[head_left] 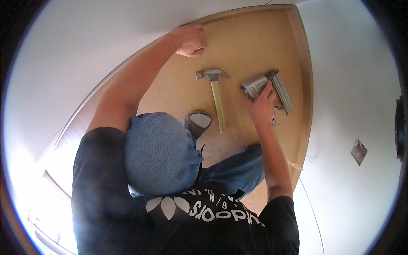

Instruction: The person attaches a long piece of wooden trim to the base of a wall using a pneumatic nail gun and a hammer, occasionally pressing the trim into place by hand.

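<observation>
My left hand [191,40] is closed at the far left edge of a wooden panel [250,42], its fingers curled; whatever they may hold is hidden. My right hand [263,105] grips a silver-grey nail gun [257,86], which lies on its side on the panel at the right, its long magazine [282,93] slanting away from my fingers. Between both hands rests a claw hammer [217,100]. The metal head points to the far side and the yellow-green handle towards me. Neither hand touches the hammer.
A raised wooden rim [302,51] borders the panel on the far and right sides, with white walls [348,85] beyond. My bent knee [161,153] and shod foot [199,121] stand near the hammer. A thin pale hose [294,165] lies by the right rim.
</observation>
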The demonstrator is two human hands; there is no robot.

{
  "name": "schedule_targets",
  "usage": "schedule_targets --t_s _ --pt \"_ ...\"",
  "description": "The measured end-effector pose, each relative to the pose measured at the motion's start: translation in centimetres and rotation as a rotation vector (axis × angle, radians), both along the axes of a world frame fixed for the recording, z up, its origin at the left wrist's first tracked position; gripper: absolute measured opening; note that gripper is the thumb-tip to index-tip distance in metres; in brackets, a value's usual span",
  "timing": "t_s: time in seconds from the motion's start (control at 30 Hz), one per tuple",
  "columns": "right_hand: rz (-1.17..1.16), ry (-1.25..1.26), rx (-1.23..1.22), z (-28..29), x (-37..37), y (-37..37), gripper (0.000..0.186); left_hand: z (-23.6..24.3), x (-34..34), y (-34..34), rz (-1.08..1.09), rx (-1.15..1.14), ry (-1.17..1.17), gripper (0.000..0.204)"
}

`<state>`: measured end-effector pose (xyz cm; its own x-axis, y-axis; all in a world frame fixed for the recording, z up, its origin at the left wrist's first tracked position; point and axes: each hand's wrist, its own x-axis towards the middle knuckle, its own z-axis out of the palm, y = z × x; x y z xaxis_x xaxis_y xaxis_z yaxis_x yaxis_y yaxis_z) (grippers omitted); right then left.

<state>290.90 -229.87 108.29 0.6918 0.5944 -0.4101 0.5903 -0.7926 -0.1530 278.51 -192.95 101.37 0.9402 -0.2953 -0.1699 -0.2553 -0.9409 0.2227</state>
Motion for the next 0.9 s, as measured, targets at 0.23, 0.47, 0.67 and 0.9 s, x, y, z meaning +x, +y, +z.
schedule_targets --t_s 0.23,0.47,0.67,0.9 --pt "-0.138 0.075 -0.259 -0.9 1.3 1.8 0.105 -0.8 -0.6 0.5 -0.023 -0.04 -0.149 0.026" --pt "0.145 -0.007 -0.147 0.0 3.4 7.7 0.078 -0.1 -0.6 0.1 0.063 -0.12 -0.058 0.024" --pt "0.829 -0.362 0.418 -4.3 3.9 12.5 0.056 0.4 -0.4 0.9 0.044 -0.129 -0.092 0.026" --pt "0.775 -0.389 0.455 -6.2 3.2 14.6 0.063 1.4 -0.1 0.2 -0.013 -0.055 -0.016 0.028"
